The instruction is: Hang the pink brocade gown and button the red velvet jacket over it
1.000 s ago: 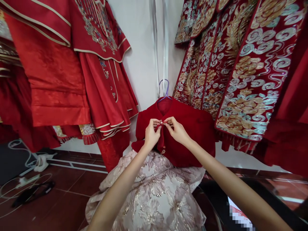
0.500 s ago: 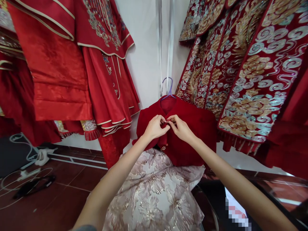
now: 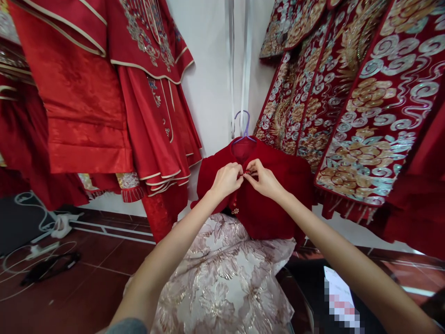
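Note:
A dark red jacket (image 3: pixel 278 204) hangs on a purple hanger (image 3: pixel 247 123) in front of me. Both my hands meet at its front opening, below the collar. My left hand (image 3: pixel 226 180) is closed, thumb and fingers pinched at the jacket's edge. Beside it, my right hand (image 3: pixel 264 181) pinches a small red and gold front fastener (image 3: pixel 247 172), mostly covered by the fingertips. Lower on the same edge dangles a gold flower-shaped ornament (image 3: pixel 235 211). Beneath the jacket spreads pale fabric (image 3: pixel 222 278) with metallic flowers.
Red garments with pale piping (image 3: pixel 149 125) hang at left, and a richly embroidered one (image 3: pixel 368 116) at right. White straps (image 3: pixel 246 60) run down the wall. A rack's bottom rail (image 3: pixel 111 232), cables (image 3: pixel 38 250) and a lit phone-like screen (image 3: pixel 339 297) are lower down.
My left hand has rolled over slightly, its thumb drawing in toward the fingers. My right hand has shifted a little up and right, still pinching at the jacket's front.

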A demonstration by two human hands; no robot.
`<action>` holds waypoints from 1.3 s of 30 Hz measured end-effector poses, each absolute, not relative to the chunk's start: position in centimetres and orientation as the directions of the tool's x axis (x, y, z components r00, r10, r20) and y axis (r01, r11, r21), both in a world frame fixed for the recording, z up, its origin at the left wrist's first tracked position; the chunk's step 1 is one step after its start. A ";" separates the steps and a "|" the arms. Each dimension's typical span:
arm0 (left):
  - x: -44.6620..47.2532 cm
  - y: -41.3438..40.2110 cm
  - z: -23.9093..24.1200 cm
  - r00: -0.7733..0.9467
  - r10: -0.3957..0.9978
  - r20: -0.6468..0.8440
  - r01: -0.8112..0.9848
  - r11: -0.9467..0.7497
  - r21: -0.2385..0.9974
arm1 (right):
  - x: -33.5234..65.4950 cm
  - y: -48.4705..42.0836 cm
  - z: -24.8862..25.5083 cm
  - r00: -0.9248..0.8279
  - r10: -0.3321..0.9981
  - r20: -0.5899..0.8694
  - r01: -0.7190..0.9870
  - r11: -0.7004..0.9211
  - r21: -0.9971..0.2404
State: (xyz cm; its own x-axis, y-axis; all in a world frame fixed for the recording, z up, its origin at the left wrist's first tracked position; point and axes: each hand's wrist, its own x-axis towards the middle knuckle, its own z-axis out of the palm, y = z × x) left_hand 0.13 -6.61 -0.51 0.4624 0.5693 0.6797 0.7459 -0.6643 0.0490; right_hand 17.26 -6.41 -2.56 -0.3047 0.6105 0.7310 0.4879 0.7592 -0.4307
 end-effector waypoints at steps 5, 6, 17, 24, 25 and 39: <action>0.3 -6.4 -0.5 0.501 0.561 0.658 0.720 -0.693 0.042 | 17.4 -6.3 -2.4 -0.343 0.594 0.727 0.471 0.779 -0.414; 0.3 -6.3 -0.5 0.503 0.568 0.651 0.716 -0.696 0.053 | 17.4 -6.3 -2.4 -0.346 0.598 0.722 0.468 0.778 -0.420; 1.4 -4.9 -3.0 0.295 0.656 0.695 0.497 -0.726 0.475 | 16.3 -4.3 -4.5 -0.202 0.635 0.746 0.429 0.742 -0.515; 1.6 -4.1 -6.0 0.268 0.909 0.319 -0.322 -0.228 0.919 | 13.7 -6.4 -10.2 0.044 0.604 0.796 0.243 0.766 -0.595; 1.4 -4.1 -6.2 0.277 0.915 0.293 -0.335 -0.194 0.922 | 13.9 -6.9 -11.0 0.010 0.606 0.795 0.269 0.764 -0.586; 2.6 -3.0 -9.3 0.263 0.943 0.206 -0.367 -0.100 0.925 | 14.9 -13.4 -7.8 -0.191 0.799 0.570 -0.033 0.575 -0.817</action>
